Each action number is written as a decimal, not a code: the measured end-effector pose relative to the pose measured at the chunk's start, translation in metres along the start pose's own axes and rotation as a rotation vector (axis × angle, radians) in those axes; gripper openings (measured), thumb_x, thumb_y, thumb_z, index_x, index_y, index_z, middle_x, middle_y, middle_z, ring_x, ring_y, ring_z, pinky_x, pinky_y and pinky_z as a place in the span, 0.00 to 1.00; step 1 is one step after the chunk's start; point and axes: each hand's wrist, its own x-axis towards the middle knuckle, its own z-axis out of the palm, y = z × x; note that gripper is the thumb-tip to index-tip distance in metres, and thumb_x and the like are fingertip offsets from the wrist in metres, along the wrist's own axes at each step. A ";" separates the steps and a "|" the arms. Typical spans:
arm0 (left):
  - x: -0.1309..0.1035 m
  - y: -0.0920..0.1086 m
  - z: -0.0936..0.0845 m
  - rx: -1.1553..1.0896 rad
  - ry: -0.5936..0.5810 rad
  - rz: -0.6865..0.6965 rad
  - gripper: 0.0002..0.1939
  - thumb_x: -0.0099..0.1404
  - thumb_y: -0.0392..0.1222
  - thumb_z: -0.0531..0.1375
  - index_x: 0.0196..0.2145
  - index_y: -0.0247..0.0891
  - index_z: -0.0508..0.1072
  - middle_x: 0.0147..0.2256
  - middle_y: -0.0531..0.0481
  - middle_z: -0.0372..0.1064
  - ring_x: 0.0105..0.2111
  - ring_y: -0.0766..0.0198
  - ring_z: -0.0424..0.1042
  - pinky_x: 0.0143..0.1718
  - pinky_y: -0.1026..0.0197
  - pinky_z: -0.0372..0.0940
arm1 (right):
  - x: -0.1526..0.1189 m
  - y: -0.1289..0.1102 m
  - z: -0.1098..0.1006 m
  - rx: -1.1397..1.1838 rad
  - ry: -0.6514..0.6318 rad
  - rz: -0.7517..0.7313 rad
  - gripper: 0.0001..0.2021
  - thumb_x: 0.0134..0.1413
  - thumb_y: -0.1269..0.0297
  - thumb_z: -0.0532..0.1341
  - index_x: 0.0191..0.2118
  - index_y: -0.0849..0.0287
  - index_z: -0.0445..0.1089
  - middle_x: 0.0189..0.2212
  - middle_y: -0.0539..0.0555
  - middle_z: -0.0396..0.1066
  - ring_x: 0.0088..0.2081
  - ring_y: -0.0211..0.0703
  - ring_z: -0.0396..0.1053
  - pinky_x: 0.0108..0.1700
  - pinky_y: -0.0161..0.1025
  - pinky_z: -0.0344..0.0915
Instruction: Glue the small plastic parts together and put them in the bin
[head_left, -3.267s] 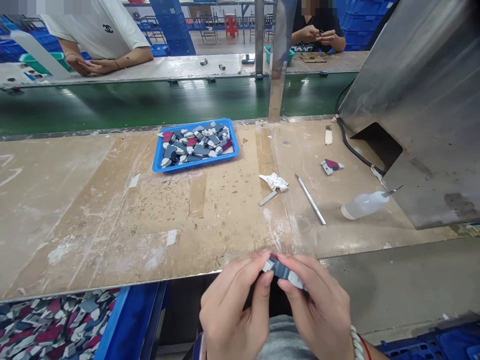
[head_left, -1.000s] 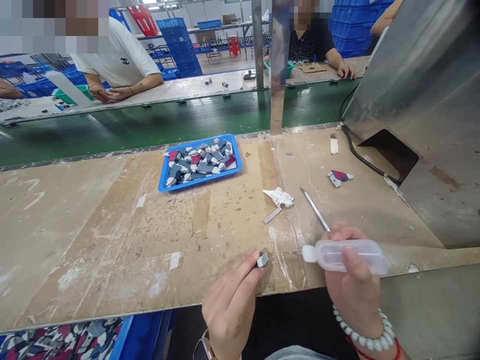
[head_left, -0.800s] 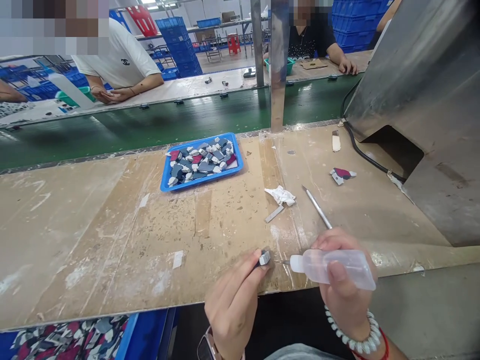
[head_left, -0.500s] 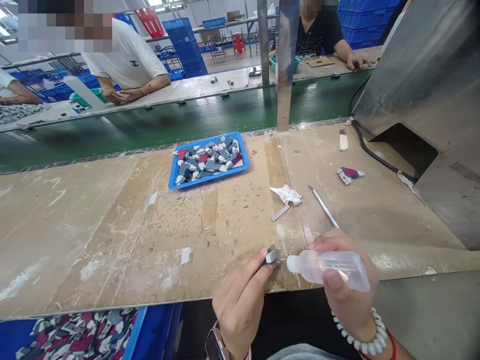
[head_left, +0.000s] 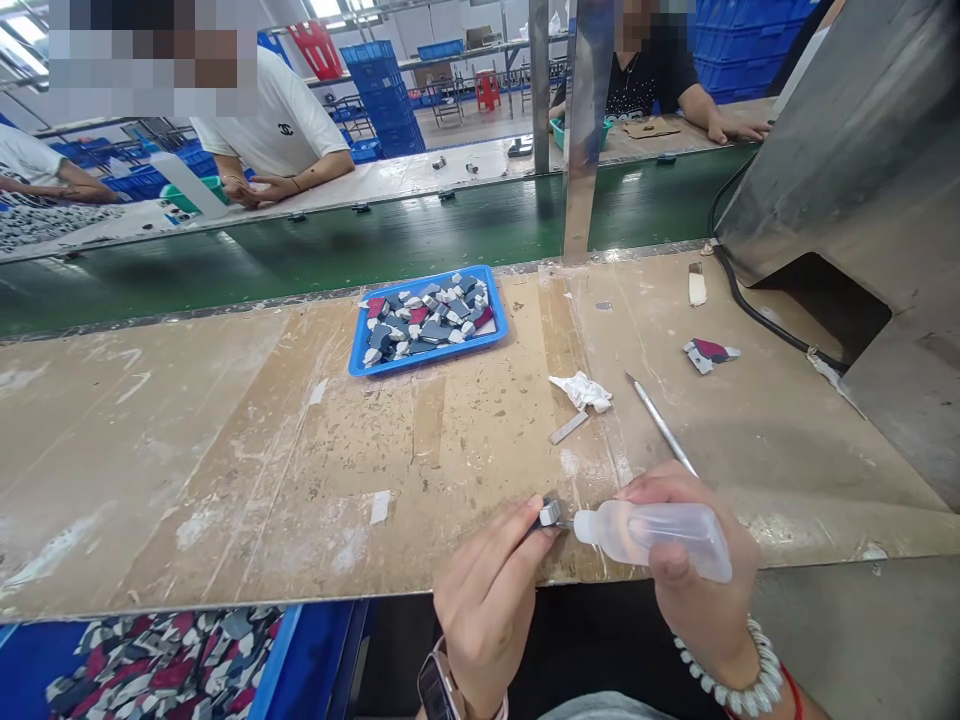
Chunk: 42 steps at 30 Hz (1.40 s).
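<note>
Near the table's front edge, my left hand pinches a small grey part between thumb and fingers. My right hand is wrapped round a translucent squeeze bottle, tilted nearly level. The bottle's thin nozzle points left and reaches the grey part's side; whether they touch is too small to tell. Beyond my right hand lies a metal pen-like tool. A crumpled white tissue and a small flat grey strip lie farther up the table, beyond the part.
A blue tray of grey, white and maroon pieces stands mid-table. A maroon-grey piece lies at the right, near a metal housing and black cable. A blue bin of pieces is below left. People sit beyond the green conveyor.
The whole view has shifted slightly, so the table and tray appear farther right. The bottle's nozzle is now closer to the grey part. Both hands keep their hold.
</note>
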 end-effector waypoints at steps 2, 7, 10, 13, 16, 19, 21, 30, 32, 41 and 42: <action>0.000 0.000 0.001 0.011 -0.001 -0.006 0.16 0.56 0.19 0.68 0.41 0.30 0.80 0.45 0.44 0.79 0.46 0.59 0.79 0.48 0.59 0.76 | 0.000 0.000 0.000 -0.006 0.002 -0.010 0.16 0.64 0.48 0.63 0.40 0.57 0.73 0.34 0.55 0.71 0.37 0.44 0.70 0.35 0.40 0.66; 0.001 0.000 0.001 0.012 0.012 0.007 0.16 0.55 0.20 0.70 0.40 0.31 0.79 0.45 0.45 0.79 0.45 0.60 0.79 0.48 0.60 0.76 | -0.001 -0.002 0.001 -0.018 0.016 -0.018 0.15 0.64 0.48 0.63 0.40 0.57 0.73 0.34 0.54 0.71 0.37 0.44 0.69 0.35 0.39 0.66; 0.001 -0.001 0.002 0.017 0.018 0.004 0.16 0.55 0.20 0.70 0.41 0.31 0.79 0.45 0.45 0.79 0.45 0.60 0.79 0.48 0.60 0.77 | -0.003 -0.002 0.000 -0.036 0.018 -0.015 0.16 0.64 0.48 0.63 0.39 0.57 0.73 0.34 0.54 0.71 0.36 0.44 0.69 0.33 0.38 0.66; 0.000 -0.001 0.002 0.019 0.015 -0.003 0.16 0.56 0.20 0.69 0.41 0.32 0.79 0.45 0.46 0.80 0.45 0.59 0.80 0.48 0.60 0.77 | -0.003 0.000 0.000 0.068 0.106 0.056 0.15 0.62 0.48 0.64 0.38 0.56 0.73 0.33 0.54 0.69 0.35 0.44 0.68 0.33 0.38 0.66; -0.001 0.001 0.002 0.033 0.017 0.005 0.16 0.57 0.18 0.67 0.40 0.33 0.79 0.44 0.46 0.80 0.45 0.60 0.80 0.49 0.60 0.76 | 0.000 0.002 0.002 0.258 0.291 0.195 0.14 0.60 0.49 0.64 0.35 0.56 0.72 0.32 0.53 0.65 0.32 0.42 0.67 0.30 0.36 0.67; -0.002 0.006 -0.002 0.032 -0.015 0.045 0.14 0.58 0.18 0.66 0.37 0.32 0.78 0.42 0.46 0.81 0.45 0.59 0.80 0.49 0.60 0.74 | 0.004 0.003 0.004 0.332 0.377 0.238 0.13 0.56 0.51 0.66 0.32 0.56 0.72 0.33 0.53 0.64 0.32 0.43 0.67 0.29 0.36 0.66; -0.003 0.009 -0.006 0.007 -0.086 0.061 0.12 0.60 0.19 0.65 0.37 0.33 0.76 0.41 0.47 0.81 0.46 0.60 0.79 0.52 0.60 0.72 | 0.005 0.003 0.006 0.345 0.383 0.235 0.12 0.55 0.53 0.67 0.32 0.56 0.73 0.33 0.53 0.64 0.33 0.43 0.66 0.31 0.36 0.66; 0.024 0.008 -0.024 -0.001 -0.282 -0.014 0.11 0.66 0.32 0.64 0.46 0.37 0.77 0.46 0.48 0.79 0.50 0.59 0.77 0.52 0.57 0.73 | 0.004 0.004 0.006 0.367 0.340 0.245 0.09 0.57 0.55 0.66 0.34 0.55 0.73 0.33 0.52 0.66 0.34 0.42 0.67 0.35 0.35 0.67; 0.033 0.006 -0.023 0.016 -0.333 0.025 0.09 0.67 0.35 0.65 0.45 0.37 0.77 0.44 0.49 0.80 0.47 0.58 0.78 0.48 0.56 0.75 | 0.002 0.004 0.005 0.347 0.320 0.256 0.09 0.58 0.55 0.65 0.35 0.55 0.72 0.34 0.52 0.66 0.35 0.42 0.67 0.35 0.35 0.66; 0.041 0.006 -0.019 0.159 -0.391 0.284 0.04 0.67 0.29 0.62 0.40 0.31 0.76 0.41 0.44 0.81 0.37 0.57 0.82 0.39 0.56 0.77 | -0.001 0.003 0.002 0.226 0.319 0.260 0.11 0.59 0.54 0.65 0.34 0.57 0.71 0.33 0.52 0.66 0.34 0.43 0.66 0.35 0.39 0.64; 0.040 0.004 -0.018 0.129 -0.376 0.264 0.04 0.67 0.29 0.63 0.39 0.32 0.76 0.40 0.45 0.81 0.37 0.58 0.82 0.39 0.57 0.77 | -0.001 0.003 0.002 0.221 0.316 0.266 0.11 0.59 0.55 0.65 0.34 0.57 0.71 0.33 0.52 0.66 0.33 0.43 0.66 0.34 0.39 0.64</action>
